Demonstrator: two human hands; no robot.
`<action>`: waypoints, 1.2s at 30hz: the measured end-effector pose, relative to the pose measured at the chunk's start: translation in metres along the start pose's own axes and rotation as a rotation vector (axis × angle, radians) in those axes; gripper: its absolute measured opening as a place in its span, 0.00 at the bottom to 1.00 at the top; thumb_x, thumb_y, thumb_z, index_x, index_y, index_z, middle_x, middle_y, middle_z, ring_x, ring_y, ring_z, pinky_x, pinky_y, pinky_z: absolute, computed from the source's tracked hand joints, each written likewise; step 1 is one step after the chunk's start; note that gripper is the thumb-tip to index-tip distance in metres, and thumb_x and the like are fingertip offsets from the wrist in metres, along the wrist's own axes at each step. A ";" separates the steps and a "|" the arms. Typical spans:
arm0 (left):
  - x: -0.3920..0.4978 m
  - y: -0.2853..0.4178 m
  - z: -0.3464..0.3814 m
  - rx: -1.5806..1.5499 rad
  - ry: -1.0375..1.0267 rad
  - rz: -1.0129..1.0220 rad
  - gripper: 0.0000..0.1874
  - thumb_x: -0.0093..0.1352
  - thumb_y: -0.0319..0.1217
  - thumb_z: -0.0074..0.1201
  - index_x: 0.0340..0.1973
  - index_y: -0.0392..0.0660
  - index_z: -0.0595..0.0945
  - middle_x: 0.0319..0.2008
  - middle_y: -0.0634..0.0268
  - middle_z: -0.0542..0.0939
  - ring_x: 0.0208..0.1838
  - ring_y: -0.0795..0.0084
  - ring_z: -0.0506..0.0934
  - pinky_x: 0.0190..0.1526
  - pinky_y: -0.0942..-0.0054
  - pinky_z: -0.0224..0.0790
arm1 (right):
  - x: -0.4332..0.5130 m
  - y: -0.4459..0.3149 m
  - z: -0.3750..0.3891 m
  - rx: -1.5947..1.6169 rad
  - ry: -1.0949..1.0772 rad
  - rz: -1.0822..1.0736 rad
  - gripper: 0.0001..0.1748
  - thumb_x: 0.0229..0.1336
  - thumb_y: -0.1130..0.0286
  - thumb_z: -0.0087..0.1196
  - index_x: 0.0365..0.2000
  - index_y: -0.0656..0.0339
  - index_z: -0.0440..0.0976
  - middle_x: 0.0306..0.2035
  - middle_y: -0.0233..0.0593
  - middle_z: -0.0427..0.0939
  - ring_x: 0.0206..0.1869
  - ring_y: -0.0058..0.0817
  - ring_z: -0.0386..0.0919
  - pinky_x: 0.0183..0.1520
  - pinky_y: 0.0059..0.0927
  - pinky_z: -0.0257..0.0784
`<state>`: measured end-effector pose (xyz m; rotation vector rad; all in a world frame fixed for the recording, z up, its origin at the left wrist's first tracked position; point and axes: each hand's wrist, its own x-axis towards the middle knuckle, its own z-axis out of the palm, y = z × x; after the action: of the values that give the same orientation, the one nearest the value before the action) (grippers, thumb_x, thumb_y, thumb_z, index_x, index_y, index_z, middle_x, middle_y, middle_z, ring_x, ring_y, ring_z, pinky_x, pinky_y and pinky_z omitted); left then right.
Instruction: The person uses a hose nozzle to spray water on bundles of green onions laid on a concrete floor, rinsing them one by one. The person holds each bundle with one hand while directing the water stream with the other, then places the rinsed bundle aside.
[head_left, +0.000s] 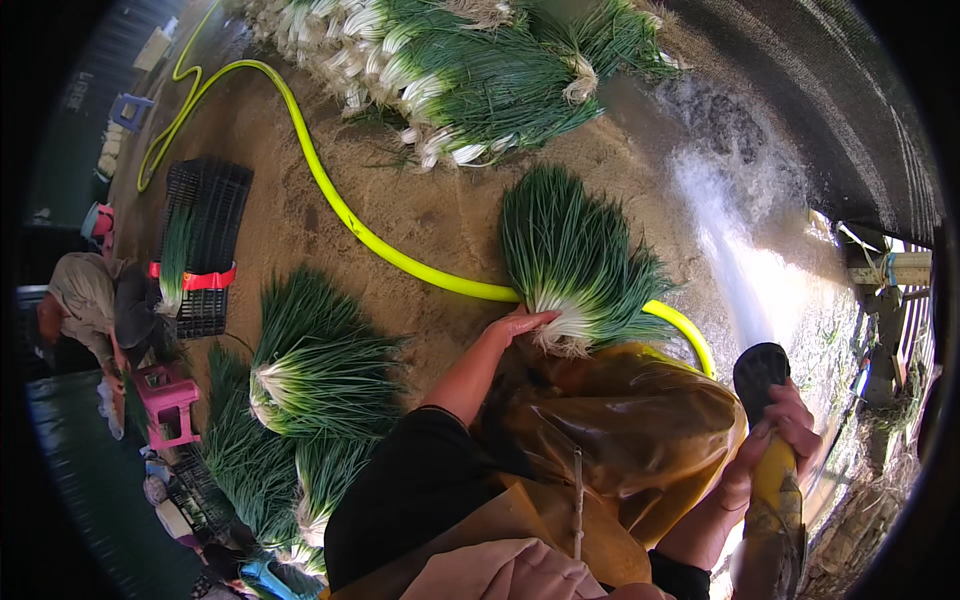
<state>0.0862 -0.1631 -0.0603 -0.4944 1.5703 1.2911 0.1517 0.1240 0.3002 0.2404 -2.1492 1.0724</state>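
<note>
My left hand (525, 324) lies against the white root end of a bundle of green onions (581, 262), beside my knee; part of the fingers is hidden behind the stalks. My right hand (787, 427) grips a yellow hose near its dark nozzle (761, 375), and water (709, 202) sprays from it away from me onto the wet floor. A brown waterproof apron (622, 435) covers my lap. More green onion bundles (322, 375) lie to my left, and a large pile of them (487, 82) lies ahead.
A yellow-green hose (390, 251) snakes across the wet floor. Black plastic crates (206, 217) stand at the left. Beyond the left bundles, a person (90, 300) bends beside a pink plastic stool (166, 405). Dark netting (810, 97) hangs at the upper right, above a wooden post (904, 268).
</note>
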 end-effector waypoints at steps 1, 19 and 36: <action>-0.024 0.038 -0.002 0.060 -0.073 -0.009 0.58 0.54 0.63 0.65 0.68 0.36 0.62 0.69 0.48 0.64 0.71 0.59 0.64 0.69 0.55 0.56 | 0.003 -0.004 0.001 -0.014 0.002 0.003 0.08 0.63 0.76 0.50 0.36 0.58 0.60 0.30 0.43 0.72 0.41 0.40 0.76 0.61 0.57 0.66; -0.023 0.043 -0.031 -0.428 -0.033 0.178 0.19 0.65 0.40 0.62 0.44 0.39 0.83 0.39 0.61 0.84 0.36 0.69 0.81 0.38 0.68 0.74 | 0.000 -0.009 -0.026 -0.034 -0.003 -0.093 0.04 0.64 0.77 0.45 0.36 0.62 0.60 0.34 0.49 0.72 0.43 0.46 0.75 0.57 0.63 0.69; -0.461 -0.243 -0.170 0.709 0.751 -0.937 0.51 0.59 0.33 0.66 0.73 0.57 0.53 0.73 0.55 0.54 0.73 0.49 0.56 0.68 0.38 0.46 | -0.009 -0.018 -0.036 0.164 0.023 -0.165 0.06 0.63 0.85 0.47 0.38 0.66 0.63 0.41 0.54 0.78 0.49 0.48 0.78 0.60 0.57 0.69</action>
<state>0.3986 -0.5245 0.2092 -1.1297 1.8671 -0.2202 0.1849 0.1387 0.3202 0.4709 -1.9845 1.1500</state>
